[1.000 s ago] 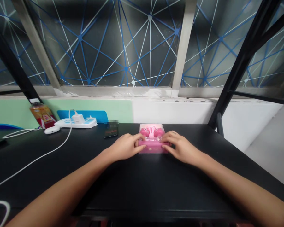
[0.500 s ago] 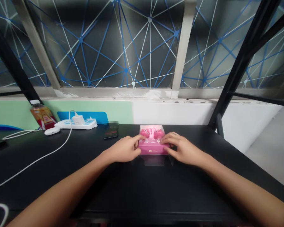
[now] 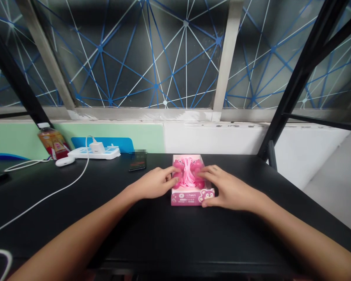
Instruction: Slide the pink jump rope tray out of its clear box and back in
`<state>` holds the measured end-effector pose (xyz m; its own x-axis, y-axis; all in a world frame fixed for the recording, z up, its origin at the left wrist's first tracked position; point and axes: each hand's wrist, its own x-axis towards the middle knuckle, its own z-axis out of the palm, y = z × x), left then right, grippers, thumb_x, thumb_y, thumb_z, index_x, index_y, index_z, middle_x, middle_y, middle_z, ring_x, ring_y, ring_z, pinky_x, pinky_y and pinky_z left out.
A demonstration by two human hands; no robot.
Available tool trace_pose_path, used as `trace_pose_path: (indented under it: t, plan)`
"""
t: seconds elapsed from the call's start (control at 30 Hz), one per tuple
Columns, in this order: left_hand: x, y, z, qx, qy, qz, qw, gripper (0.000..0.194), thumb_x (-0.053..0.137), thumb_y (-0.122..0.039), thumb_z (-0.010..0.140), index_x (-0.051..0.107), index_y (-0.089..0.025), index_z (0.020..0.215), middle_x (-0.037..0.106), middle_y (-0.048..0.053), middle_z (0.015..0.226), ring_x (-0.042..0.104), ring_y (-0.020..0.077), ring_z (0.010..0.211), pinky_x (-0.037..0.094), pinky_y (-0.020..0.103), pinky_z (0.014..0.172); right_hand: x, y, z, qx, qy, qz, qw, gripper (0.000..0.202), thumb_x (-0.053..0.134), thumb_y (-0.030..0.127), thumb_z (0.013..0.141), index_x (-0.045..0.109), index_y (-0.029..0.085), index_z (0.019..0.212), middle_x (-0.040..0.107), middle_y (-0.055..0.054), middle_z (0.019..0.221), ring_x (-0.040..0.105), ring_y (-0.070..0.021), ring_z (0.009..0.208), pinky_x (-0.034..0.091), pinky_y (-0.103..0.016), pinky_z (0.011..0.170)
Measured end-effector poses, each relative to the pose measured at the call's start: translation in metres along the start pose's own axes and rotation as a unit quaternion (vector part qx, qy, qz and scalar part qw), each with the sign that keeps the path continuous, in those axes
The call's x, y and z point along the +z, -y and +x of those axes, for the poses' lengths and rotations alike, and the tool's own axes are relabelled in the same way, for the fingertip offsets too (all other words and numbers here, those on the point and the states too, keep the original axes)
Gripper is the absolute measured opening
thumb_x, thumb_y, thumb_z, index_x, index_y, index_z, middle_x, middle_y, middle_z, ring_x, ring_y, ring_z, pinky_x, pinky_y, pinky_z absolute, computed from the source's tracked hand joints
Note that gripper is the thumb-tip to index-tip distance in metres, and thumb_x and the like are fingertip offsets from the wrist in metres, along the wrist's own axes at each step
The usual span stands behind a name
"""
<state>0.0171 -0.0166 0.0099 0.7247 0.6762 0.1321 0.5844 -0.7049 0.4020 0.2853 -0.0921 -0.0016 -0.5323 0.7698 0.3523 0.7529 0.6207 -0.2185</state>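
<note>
A pink box (image 3: 185,199) lies on the black desk, its top showing the contents. Inside, a bundle of light pink cord (image 3: 188,171) runs between two darker pink bulbous pieces, like a skipping rope with handles. My left hand (image 3: 156,182) grips the box's left side, its index finger and thumb by the left pink piece (image 3: 177,182) and the other fingers curled. On the right side, my right hand (image 3: 226,187) reaches its fingers over the right piece (image 3: 199,183). Its thumb presses the front right corner by a printed bear face (image 3: 206,194).
A dark phone (image 3: 137,162) lies behind my left hand. Further left are a white power strip (image 3: 107,153) with a charger (image 3: 96,147), a white case (image 3: 65,161) and a drink bottle (image 3: 54,142). A white cable (image 3: 67,186) crosses the desk. Black metal posts (image 3: 294,84) stand at both sides.
The pink printed panel that covered the front half of the contents has come down to the front edge, exposing the cord and both pieces. My right thumb has moved nearer to me.
</note>
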Motion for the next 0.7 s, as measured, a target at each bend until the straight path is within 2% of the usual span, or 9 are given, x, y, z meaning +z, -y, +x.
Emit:
trace_pose_path:
  t: [0.07,0.13,0.2,0.33,0.47,0.57,0.7]
  plan:
    - [0.002,0.003,0.001,-0.004,-0.005,0.003,1.0,0.04,0.049,-0.039,0.091,0.056,-0.024,0.127,0.067,-0.002,0.069,0.061,0.0153,0.061,0.037,0.024,0.055,-0.002,0.009,0.0,-0.021,0.007,-0.044,0.999,0.058,0.07,0.052,0.079,0.058,0.023,0.129,0.057,-0.013,0.126,0.05,-0.0328,0.118,0.044,-0.051,0.096]
    - [0.004,0.006,0.003,-0.007,-0.014,0.012,1.0,0.04,0.053,-0.038,0.089,0.056,-0.026,0.127,0.068,-0.003,0.07,0.061,0.0151,0.061,0.036,0.023,0.055,-0.002,0.021,0.001,-0.056,0.013,-0.07,0.996,0.031,0.062,0.042,0.088,0.067,0.024,0.113,0.061,-0.012,0.121,0.054,-0.031,0.113,0.042,-0.05,0.096]
    - [0.005,0.009,0.004,-0.01,-0.027,0.028,0.999,0.039,0.054,-0.038,0.088,0.058,-0.027,0.125,0.069,-0.003,0.071,0.062,0.015,0.062,0.036,0.023,0.055,-0.001,0.033,0.002,-0.101,0.035,-0.06,0.992,0.02,0.054,0.029,0.092,0.071,0.024,0.103,0.065,-0.009,0.111,0.059,-0.0262,0.103,0.044,-0.045,0.092]
    - [0.006,0.007,0.006,-0.029,-0.057,0.059,0.996,0.036,0.056,-0.04,0.087,0.061,-0.029,0.121,0.07,-0.004,0.07,0.064,0.0158,0.063,0.036,0.023,0.056,0.002,0.049,0.002,-0.147,0.107,-0.003,0.983,0.023,0.048,0.016,0.091,0.07,0.021,0.095,0.07,-0.006,0.091,0.063,-0.0207,0.087,0.049,-0.034,0.077]
    - [0.005,0.001,0.009,-0.06,-0.082,0.071,0.992,0.035,0.052,-0.046,0.089,0.064,-0.03,0.117,0.07,-0.004,0.064,0.066,0.0177,0.064,0.036,0.024,0.056,-0.004,0.055,-0.002,-0.157,0.148,0.072,0.974,0.018,0.053,0.013,0.085,0.069,0.02,0.088,0.071,-0.003,0.09,0.063,-0.0179,0.083,0.047,-0.028,0.071]
    - [0.004,0.0,0.017,-0.095,-0.1,0.064,0.988,0.037,0.051,-0.051,0.088,0.068,-0.028,0.111,0.072,-0.003,0.067,0.068,0.0201,0.069,0.038,0.026,0.056,-0.006,0.059,-0.008,-0.185,0.195,0.16,0.95,0.017,0.058,0.014,0.081,0.071,0.019,0.092,0.071,-0.001,0.088,0.063,-0.0148,0.08,0.047,-0.024,0.072]
    - [0.005,0.01,0.034,-0.119,-0.112,0.038,0.986,0.039,0.053,-0.053,0.086,0.067,-0.027,0.112,0.073,-0.002,0.072,0.069,0.0222,0.076,0.04,0.027,0.059,0.001,0.063,-0.016,-0.206,0.241,0.24,0.918,0.02,0.06,0.018,0.082,0.071,0.016,0.099,0.072,-0.003,0.089,0.064,-0.013,0.076,0.048,-0.021,0.07]
